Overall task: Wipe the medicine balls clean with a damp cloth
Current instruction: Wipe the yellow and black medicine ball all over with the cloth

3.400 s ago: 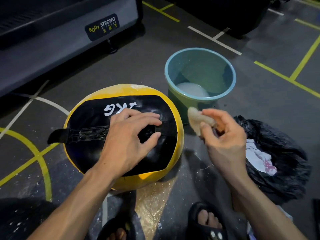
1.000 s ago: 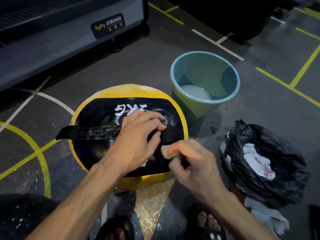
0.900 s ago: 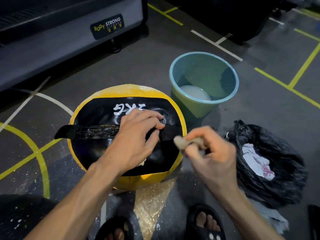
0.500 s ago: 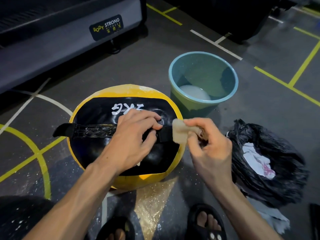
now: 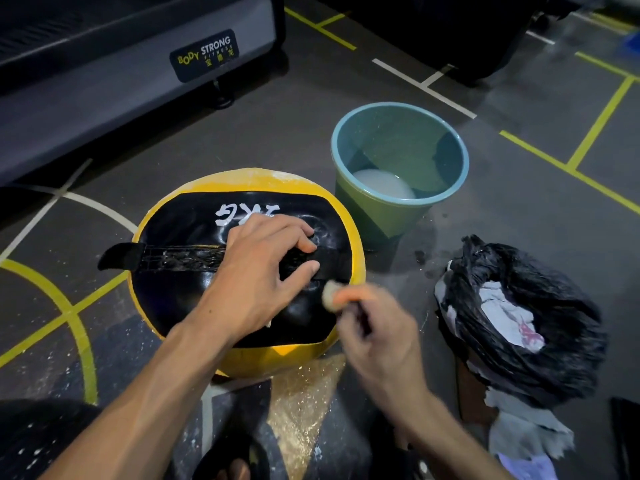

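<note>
Right hand [image 5: 374, 327] (blurred) apparently pinches cloth [image 5: 329, 298] on ball [image 5: 180, 296]; left hand [image 5: 258, 275] splayed.

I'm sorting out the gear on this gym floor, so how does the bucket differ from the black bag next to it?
The bucket is a stiff, round, blue-green tub standing upright; the black bag is soft, crumpled plastic slumped on the floor. The bucket holds milky water at its bottom; the bag holds pale crumpled cloth or paper. Both sit open-topped on the dark floor, right of the yellow and black ball.
</note>
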The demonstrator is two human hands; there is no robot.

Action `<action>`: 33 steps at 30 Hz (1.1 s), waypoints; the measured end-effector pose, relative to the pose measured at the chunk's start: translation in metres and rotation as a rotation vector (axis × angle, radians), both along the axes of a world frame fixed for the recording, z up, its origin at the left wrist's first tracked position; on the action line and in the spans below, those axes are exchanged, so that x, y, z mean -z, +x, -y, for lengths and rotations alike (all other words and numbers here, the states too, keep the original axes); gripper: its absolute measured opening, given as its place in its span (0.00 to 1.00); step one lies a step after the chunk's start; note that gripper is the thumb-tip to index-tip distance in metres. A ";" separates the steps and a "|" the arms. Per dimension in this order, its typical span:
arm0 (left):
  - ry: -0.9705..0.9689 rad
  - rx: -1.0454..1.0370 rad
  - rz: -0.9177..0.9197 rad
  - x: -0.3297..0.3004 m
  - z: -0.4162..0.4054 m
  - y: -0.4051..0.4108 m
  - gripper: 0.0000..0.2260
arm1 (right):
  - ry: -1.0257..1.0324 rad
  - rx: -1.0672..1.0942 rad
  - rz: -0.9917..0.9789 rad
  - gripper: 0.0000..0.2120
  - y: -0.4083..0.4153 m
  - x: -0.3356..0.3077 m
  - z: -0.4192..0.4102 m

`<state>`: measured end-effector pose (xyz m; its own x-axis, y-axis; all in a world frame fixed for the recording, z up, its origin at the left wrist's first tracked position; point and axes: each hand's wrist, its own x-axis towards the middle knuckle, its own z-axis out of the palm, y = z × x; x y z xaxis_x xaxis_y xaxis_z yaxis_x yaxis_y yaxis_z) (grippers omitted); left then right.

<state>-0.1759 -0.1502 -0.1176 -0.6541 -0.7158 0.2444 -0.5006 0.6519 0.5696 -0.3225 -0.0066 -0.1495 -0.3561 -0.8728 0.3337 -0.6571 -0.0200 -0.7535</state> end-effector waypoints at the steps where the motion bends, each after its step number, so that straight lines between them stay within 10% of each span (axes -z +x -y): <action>1: -0.001 -0.002 -0.002 0.000 0.000 0.001 0.07 | 0.014 -0.043 -0.018 0.09 0.006 0.002 -0.008; 33: -0.007 -0.037 -0.002 0.001 -0.005 -0.005 0.05 | -0.007 0.071 -0.075 0.02 -0.048 0.000 0.034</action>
<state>-0.1812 -0.1451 -0.1185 -0.6270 -0.7377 0.2503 -0.5233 0.6369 0.5661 -0.3701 -0.0409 -0.1496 -0.3906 -0.8440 0.3675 -0.7114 0.0233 -0.7024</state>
